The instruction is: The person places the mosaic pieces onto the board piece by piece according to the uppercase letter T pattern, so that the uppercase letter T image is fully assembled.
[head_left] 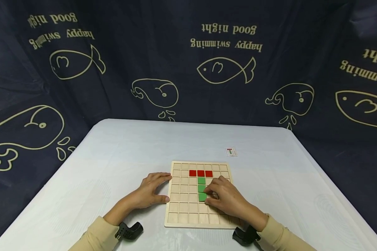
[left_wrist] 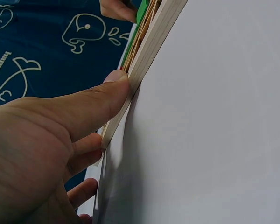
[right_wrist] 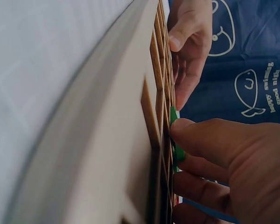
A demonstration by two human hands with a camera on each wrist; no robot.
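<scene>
A wooden grid board (head_left: pixel 183 218) lies on the table, with red square tiles (head_left: pixel 200 173) in a row of three near its far edge. Below the middle red one, green tiles run down a column. The lowest green tile (head_left: pixel 202 197) sits a little askew; in the right wrist view this green tile (right_wrist: pixel 173 115) stands tilted up from the grid. My right hand (head_left: pixel 227 197) pinches it at its right side between thumb and fingers. My left hand (head_left: pixel 147 191) rests its thumb and extended fingers against the board's left edge, the thumb touching the wooden rim (left_wrist: pixel 149 51).
A small card (head_left: pixel 230 151) with a printed grid and a red and green T figure lies beyond the board. The white table (head_left: pixel 128 146) ends at a dark curtain (head_left: pixel 122 52) with fish and whale drawings. Both wrists carry black devices (head_left: pixel 130 230).
</scene>
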